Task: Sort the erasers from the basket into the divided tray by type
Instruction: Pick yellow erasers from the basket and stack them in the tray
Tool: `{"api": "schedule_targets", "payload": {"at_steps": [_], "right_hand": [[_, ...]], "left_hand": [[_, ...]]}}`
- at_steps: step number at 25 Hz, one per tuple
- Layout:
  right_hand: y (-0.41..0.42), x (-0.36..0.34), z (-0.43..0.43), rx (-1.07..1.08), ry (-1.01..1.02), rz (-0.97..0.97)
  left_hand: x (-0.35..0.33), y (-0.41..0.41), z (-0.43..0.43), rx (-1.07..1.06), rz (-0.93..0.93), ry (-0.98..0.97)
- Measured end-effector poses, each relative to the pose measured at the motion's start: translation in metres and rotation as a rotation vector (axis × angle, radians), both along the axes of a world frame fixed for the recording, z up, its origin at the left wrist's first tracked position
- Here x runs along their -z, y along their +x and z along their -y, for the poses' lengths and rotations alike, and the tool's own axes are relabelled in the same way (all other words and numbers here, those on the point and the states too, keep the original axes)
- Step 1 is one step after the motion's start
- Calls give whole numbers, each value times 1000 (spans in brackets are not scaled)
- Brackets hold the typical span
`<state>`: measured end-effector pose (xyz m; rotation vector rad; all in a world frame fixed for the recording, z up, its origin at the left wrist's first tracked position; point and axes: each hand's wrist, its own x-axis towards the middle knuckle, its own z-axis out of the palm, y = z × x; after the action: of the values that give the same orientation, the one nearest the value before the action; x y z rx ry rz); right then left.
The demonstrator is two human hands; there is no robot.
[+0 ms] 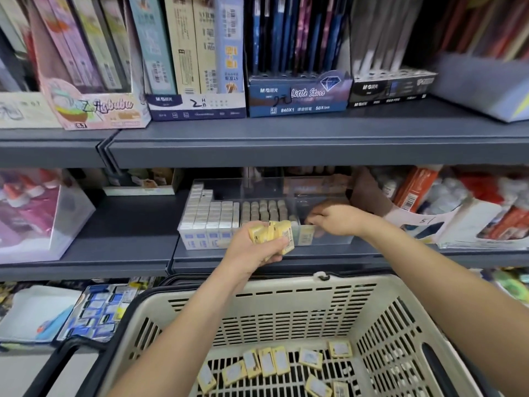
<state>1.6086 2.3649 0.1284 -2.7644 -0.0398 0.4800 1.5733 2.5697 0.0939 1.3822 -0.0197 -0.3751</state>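
My left hand [254,249] grips a bunch of yellow erasers [276,234] just in front of the clear divided tray [335,239] on the middle shelf. My right hand [333,220] reaches into the tray's right compartment, fingers pinching a yellow eraser [307,232] that stands near its front wall. White and blue erasers [210,222] fill the left compartment, and grey round ones [266,212] fill the middle. Several loose yellow erasers [269,363] lie on the floor of the beige basket [286,299] below my arms.
The grey shelf edge [257,150] hangs above the tray, with boxes of pencils [197,107] and leads [297,96] on top. A clear box [43,219] sits left of the tray, packaged goods [472,213] to the right. Blue packets [100,310] lie on the lower shelf.
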Motion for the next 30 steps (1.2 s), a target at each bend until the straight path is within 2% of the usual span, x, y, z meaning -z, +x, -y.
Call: {"api": "schedule_targets", "payload": {"at_steps": [3, 5, 7, 10, 14, 16, 18, 20, 23, 25, 26, 28, 30], "right_hand": [[-9, -8, -4, -42, -40, 191], [-23, -15, -10, -37, 172, 314], [-39, -21, -22, -45, 435, 268], [-50, -20, -28, -37, 446, 296], [-40, -33, -11, 128, 522, 276], [-26, -38, 2, 242, 467, 366], [-12, -36, 7, 247, 275, 402], [-2, -24, 4, 153, 127, 311], [7, -3, 0, 38, 50, 108], [7, 1, 1, -49, -38, 38], [7, 1, 1, -62, -47, 56], [0, -4, -1, -1, 8, 229], [-16, -12, -7, 60, 229, 372]], "left_hand": [[3, 0, 6, 6, -35, -62], [6, 1, 10, 25, -45, -96], [7, 1, 12, 50, -49, -131], [9, 0, 13, 109, -75, -215], [13, 1, 13, 96, -140, -294], [15, 1, 13, 62, -161, -294], [16, 0, 13, 53, -149, -291], [16, -1, 13, 38, -127, -282], [16, -1, 14, 29, -94, -249], [15, -2, 16, 30, -70, -212], [14, -2, 17, 21, -62, -197], [13, -2, 18, 6, -53, -179], [13, -2, 19, 2, -45, -175]]}}
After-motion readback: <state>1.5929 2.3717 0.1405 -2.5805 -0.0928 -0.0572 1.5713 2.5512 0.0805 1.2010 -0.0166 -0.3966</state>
